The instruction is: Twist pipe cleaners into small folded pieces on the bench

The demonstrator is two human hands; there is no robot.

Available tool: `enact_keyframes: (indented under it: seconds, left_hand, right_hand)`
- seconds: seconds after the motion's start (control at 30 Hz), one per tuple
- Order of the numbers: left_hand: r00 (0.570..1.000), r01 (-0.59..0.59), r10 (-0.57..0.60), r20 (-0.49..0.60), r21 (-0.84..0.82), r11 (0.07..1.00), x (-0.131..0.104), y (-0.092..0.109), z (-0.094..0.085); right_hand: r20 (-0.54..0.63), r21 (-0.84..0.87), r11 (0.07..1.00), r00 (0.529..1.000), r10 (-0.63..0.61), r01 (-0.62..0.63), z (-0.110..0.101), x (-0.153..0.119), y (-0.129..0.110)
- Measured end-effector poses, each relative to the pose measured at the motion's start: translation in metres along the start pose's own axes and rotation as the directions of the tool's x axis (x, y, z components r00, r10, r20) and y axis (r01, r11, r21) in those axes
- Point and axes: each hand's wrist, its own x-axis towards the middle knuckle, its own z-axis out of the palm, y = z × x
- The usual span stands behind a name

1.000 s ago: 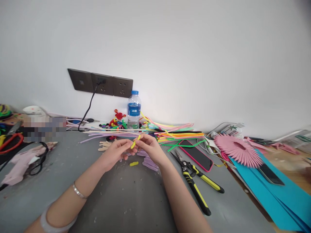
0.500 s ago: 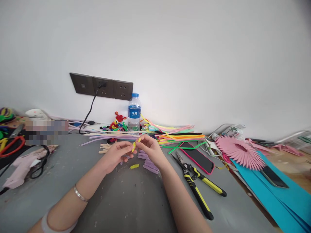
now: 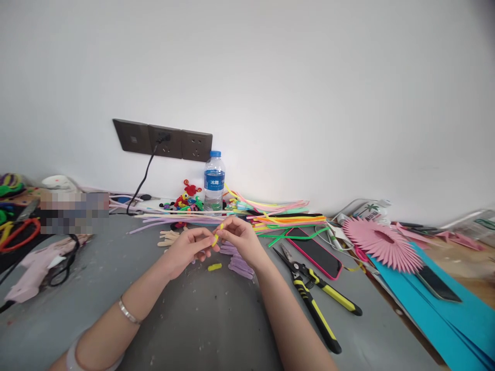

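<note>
Left hand [image 3: 185,250] and right hand [image 3: 240,238] fingers pinched shut on short fuzzy yellow stick [image 3: 216,236]; blue-labelled bottle [image 3: 214,181] at 12 o'clock, writing unreadable.

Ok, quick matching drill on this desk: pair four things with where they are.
Things:
1 yellow piece
2 water bottle
3 pliers
4 pink paper fan

Places:
a on blue paper
b against the wall
c between left hand and right hand
d right of the right forearm

Pairs: 1-c, 2-b, 3-d, 4-a
</note>
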Motion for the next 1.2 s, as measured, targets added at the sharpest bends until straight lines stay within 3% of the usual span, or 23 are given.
enact_keyframes:
  seconds: [0.3, 0.67, 0.83, 1.2]
  left_hand:
    - [0.996, -0.056, 0.071, -0.060, 0.217, 0.974, 0.000, 0.005, 0.005]
    - [0.987, -0.151, 0.159, 0.001, 0.305, 0.940, -0.002, 0.004, 0.002]
    - [0.990, -0.135, 0.138, 0.006, 0.246, 0.960, -0.001, 0.004, 0.003]
    - [0.963, -0.227, 0.261, -0.062, 0.333, 0.915, 0.000, -0.005, 0.007]
  right_hand:
    - [-0.062, -0.006, 0.999, 0.997, 0.037, -0.038, -0.001, 0.003, 0.005]
    - [-0.049, 0.003, 0.999, 0.997, 0.053, -0.053, -0.002, 0.002, 0.004]
    - [-0.008, 0.001, 0.998, 0.998, 0.060, -0.060, -0.005, 0.001, 0.004]
    - [-0.106, -0.004, 0.998, 0.993, 0.056, -0.057, -0.002, 0.003, 0.007]
